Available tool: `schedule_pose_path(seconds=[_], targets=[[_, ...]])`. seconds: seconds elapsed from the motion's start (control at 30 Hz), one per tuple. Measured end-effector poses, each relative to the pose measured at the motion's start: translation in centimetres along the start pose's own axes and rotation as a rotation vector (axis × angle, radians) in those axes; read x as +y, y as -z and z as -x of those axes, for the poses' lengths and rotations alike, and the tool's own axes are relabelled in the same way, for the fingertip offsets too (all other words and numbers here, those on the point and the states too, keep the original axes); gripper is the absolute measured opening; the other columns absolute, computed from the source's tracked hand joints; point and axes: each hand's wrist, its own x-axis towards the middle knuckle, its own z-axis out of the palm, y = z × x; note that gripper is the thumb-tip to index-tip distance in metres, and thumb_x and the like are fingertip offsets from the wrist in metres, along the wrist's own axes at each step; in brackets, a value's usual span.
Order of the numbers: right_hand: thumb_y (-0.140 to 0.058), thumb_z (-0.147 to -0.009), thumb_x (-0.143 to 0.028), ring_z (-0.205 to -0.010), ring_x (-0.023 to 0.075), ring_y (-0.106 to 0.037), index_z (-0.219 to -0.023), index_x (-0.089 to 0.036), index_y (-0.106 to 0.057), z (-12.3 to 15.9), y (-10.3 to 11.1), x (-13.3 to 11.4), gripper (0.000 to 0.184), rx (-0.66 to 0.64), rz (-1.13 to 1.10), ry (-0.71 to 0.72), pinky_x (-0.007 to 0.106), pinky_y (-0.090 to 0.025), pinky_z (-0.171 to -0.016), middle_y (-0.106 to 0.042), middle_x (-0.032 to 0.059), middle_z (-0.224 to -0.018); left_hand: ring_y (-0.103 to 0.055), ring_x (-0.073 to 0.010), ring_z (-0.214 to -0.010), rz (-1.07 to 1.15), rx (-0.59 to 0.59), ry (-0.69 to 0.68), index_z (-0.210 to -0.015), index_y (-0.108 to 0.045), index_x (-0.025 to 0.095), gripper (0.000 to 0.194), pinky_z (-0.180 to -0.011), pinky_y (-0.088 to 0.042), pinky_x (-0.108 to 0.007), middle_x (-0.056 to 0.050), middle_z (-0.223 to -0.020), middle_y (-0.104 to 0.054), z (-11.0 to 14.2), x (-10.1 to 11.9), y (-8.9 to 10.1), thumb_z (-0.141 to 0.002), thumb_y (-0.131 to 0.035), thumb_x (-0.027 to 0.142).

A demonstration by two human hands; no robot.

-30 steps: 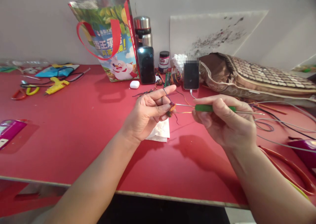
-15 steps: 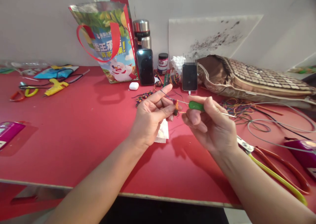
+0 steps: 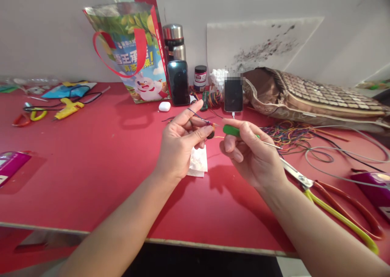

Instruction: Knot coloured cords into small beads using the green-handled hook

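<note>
My left hand (image 3: 179, 147) pinches a small piece of multicoloured crochet work (image 3: 211, 134) between thumb and fingers. Its index finger points up, and a dark yarn strand (image 3: 195, 113) runs from it down to the piece. In my right hand (image 3: 256, 157) is a crochet hook (image 3: 230, 130) with a green grip, held between thumb and fingers. The hook's thin metal tip points left at the piece; whether it sits in a loop is too small to tell. An orange strand stretches between the hands. Below my left hand lies a white folded tissue (image 3: 198, 165).
Large scissors (image 3: 307, 182) with red and yellow handles lie beside my right forearm, near tangled yarn (image 3: 283, 135). Behind stand a phone (image 3: 178, 83), another phone (image 3: 233, 96) on a cable, a shopping bag (image 3: 143, 73) and a flask (image 3: 174, 41). A yellow glue gun (image 3: 68, 108) lies left.
Both hands have shifted slightly left. The crochet piece has turned and is more covered by my left fingers, and the hook's grip has moved left with my right hand.
</note>
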Motion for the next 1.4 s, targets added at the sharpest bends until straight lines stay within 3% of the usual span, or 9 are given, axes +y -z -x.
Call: schedule_pose_path(seconds=[0.17,0.4,0.57,0.67,0.87,1.13,1.33,1.4], targets=[[-0.084,-0.09,-0.045,-0.044,0.0074,-0.04,-0.1,-0.027,-0.088,0.0,-0.2,0.2,0.02,0.01,0.006,0.009,0.027,-0.037,-0.05,-0.069,-0.0024,-0.062,-0.052,-0.0069,-0.052,-0.006,-0.023,0.0,-0.114,-0.085,0.028,0.049,-0.053,-0.042,-0.026,0.008,-0.067,-0.065,0.3,-0.1,-0.1,-0.069,-0.095,0.011],[-0.084,-0.091,-0.047,-0.043,0.0078,-0.042,-0.101,-0.026,-0.088,0.8,-0.8,-0.1,0.024,-0.087,0.021,-0.006,0.027,-0.039,-0.048,-0.071,-0.0014,-0.062,-0.054,-0.0085,-0.055,0.001,-0.091,0.031,-0.112,-0.086,0.03,0.05,-0.052,-0.041,-0.026,0.006,-0.071,-0.07,0.2,-0.5,-0.1,-0.066,-0.096,0.013],[-0.081,-0.093,-0.048,-0.041,0.0073,-0.037,-0.1,-0.026,-0.087,0.8,-0.8,-0.5,0.024,-0.058,0.065,0.052,0.028,-0.039,-0.047,-0.069,-0.0025,-0.06,-0.067,-0.0129,-0.071,0.006,-0.119,-0.008,-0.116,-0.085,0.03,0.05,-0.07,-0.054,-0.028,0.004,-0.078,-0.074,0.4,-0.7,-0.2,-0.07,-0.096,0.014],[-0.082,-0.093,-0.046,-0.042,0.007,-0.036,-0.1,-0.027,-0.087,0.5,-0.7,-0.4,0.022,-0.014,0.044,0.072,0.027,-0.038,-0.047,-0.069,-0.0029,-0.06,-0.068,-0.0137,-0.079,-0.007,-0.103,-0.029,-0.12,-0.084,0.031,0.05,-0.078,-0.056,-0.027,0.003,-0.081,-0.075,0.6,-0.8,-0.3,-0.073,-0.094,0.015],[-0.085,-0.091,-0.047,-0.044,0.0086,-0.044,-0.104,-0.027,-0.087,0.3,-0.4,-0.1,0.024,-0.013,0.072,0.087,0.027,-0.04,-0.048,-0.072,-0.0014,-0.063,-0.056,-0.0089,-0.07,-0.015,-0.046,-0.005,-0.117,-0.085,0.031,0.053,-0.066,-0.05,-0.023,0.004,-0.084,-0.07,0.6,-0.7,-0.4,-0.069,-0.096,0.013],[-0.073,-0.101,-0.049,-0.057,0.0144,-0.059,-0.116,-0.023,-0.085,0.4,0.6,0.5,0.032,-0.113,0.238,0.179,0.029,-0.048,-0.05,-0.073,0.0032,-0.072,-0.066,-0.0136,-0.084,-0.014,-0.057,-0.013,-0.119,-0.084,0.031,0.055,-0.084,-0.055,-0.028,0.003,-0.086,-0.071,0.5,-0.8,-0.2,-0.068,-0.096,0.012],[-0.072,-0.101,-0.049,-0.053,0.0115,-0.054,-0.111,-0.025,-0.087,0.3,0.5,0.7,0.03,-0.042,0.195,0.162,0.027,-0.045,-0.049,-0.071,0.0021,-0.071,-0.062,-0.0107,-0.08,-0.028,-0.032,0.05,-0.119,-0.084,0.03,0.053,-0.08,-0.054,-0.025,0.004,-0.087,-0.067,0.5,-1.2,-0.1,-0.069,-0.097,0.017],[-0.073,-0.1,-0.05,-0.054,0.0118,-0.053,-0.108,-0.026,-0.088,0.1,0.5,0.7,0.029,-0.012,0.171,0.137,0.026,-0.043,-0.049,-0.07,0.0019,-0.069,-0.06,-0.0081,-0.078,-0.006,-0.003,0.09,-0.116,-0.085,0.029,0.058,-0.076,-0.052,-0.021,0.004,-0.089,-0.066,0.4,-1.4,-0.1,-0.062,-0.1,0.014]])
